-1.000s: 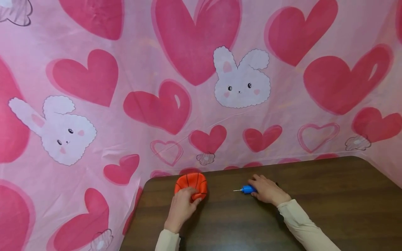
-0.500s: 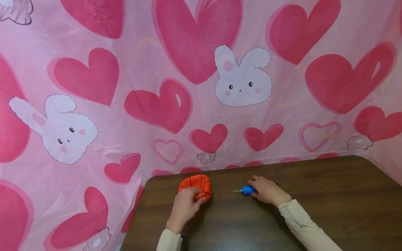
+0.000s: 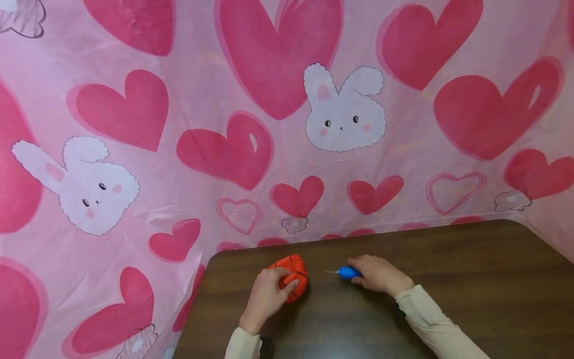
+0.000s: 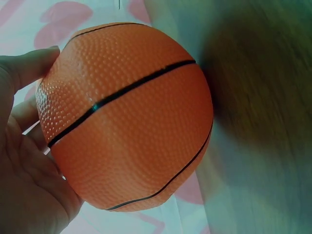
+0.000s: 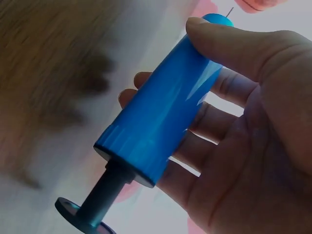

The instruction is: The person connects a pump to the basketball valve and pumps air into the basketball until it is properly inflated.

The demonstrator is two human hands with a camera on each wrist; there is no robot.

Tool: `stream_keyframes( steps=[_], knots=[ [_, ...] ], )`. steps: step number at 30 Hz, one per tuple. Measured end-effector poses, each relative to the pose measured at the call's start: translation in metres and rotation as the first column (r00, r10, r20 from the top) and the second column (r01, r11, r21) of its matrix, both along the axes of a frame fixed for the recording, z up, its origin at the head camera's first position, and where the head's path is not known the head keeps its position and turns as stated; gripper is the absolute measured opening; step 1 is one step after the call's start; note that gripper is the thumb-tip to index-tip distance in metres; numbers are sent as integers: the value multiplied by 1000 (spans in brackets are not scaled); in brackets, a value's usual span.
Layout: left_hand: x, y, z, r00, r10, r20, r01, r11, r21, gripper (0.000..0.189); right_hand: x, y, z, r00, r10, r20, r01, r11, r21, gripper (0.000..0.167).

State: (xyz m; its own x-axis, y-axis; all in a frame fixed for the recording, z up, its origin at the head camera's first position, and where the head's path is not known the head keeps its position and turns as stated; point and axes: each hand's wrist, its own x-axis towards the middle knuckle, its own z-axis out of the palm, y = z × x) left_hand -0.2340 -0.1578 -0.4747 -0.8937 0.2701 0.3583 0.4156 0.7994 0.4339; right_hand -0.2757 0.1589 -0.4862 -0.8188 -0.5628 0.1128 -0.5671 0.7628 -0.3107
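Note:
My left hand (image 3: 267,295) grips a partly deflated orange toy basketball (image 3: 297,279) with black lines, its side dented under the thumb. The left wrist view has the ball (image 4: 131,122) close over the wood, a dark shadow beside it. On the right, my right hand (image 3: 381,274) holds a blue hand pump (image 3: 348,272), whose thin metal needle points left toward the ball. Thumb and fingers wrap the pump barrel (image 5: 161,107) in the right wrist view, and the black plunger handle (image 5: 100,200) sticks out at the lower end.
Both hands are over a dark brown wooden table (image 3: 475,279) with rounded far corners. Behind and to the left hangs a pink cloth (image 3: 202,89) printed with hearts and rabbit faces, close along the table's far edge.
My left hand has moved the ball rightward and slightly nearer me, turning it. The right hand has shifted the pump a little to the left, so needle and ball are closer together.

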Motion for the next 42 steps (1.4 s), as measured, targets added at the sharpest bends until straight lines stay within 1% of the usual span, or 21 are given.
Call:
stream_keyframes(
  steps=[4,7,10,13,17,21,27,35,42],
  knots=[
    [0,2,1,1000,-12,9,12,1000,10,9,4,-3,6,1000,19,-23,-19,1000,13,30],
    [0,3,1,1000,-8,16,8,1000,18,10,8,-7,11,999,24,-44,-23,999,28,32],
    [-1,3,1,999,-1,33,0,999,32,11,13,-12,17,999,27,-46,-25,999,30,38],
    [-1,4,0,999,1,45,-2,999,38,12,17,-16,20,998,32,-50,-31,999,28,39],
    [-1,5,-2,999,-3,50,1,999,39,12,20,-20,23,997,44,-71,-42,999,28,35],
    [1,6,-2,999,-6,52,4,999,34,13,23,-21,24,995,45,-86,-43,999,32,34],
    [4,8,-1,997,-14,74,12,1000,27,16,24,-24,25,996,51,-73,-49,998,35,33],
    [6,13,-1,998,-35,56,34,999,21,15,25,-24,19,994,61,-88,-57,997,48,36],
    [10,17,0,998,-22,55,21,1000,19,13,27,-26,19,995,66,-74,-62,996,61,37]
  ],
)
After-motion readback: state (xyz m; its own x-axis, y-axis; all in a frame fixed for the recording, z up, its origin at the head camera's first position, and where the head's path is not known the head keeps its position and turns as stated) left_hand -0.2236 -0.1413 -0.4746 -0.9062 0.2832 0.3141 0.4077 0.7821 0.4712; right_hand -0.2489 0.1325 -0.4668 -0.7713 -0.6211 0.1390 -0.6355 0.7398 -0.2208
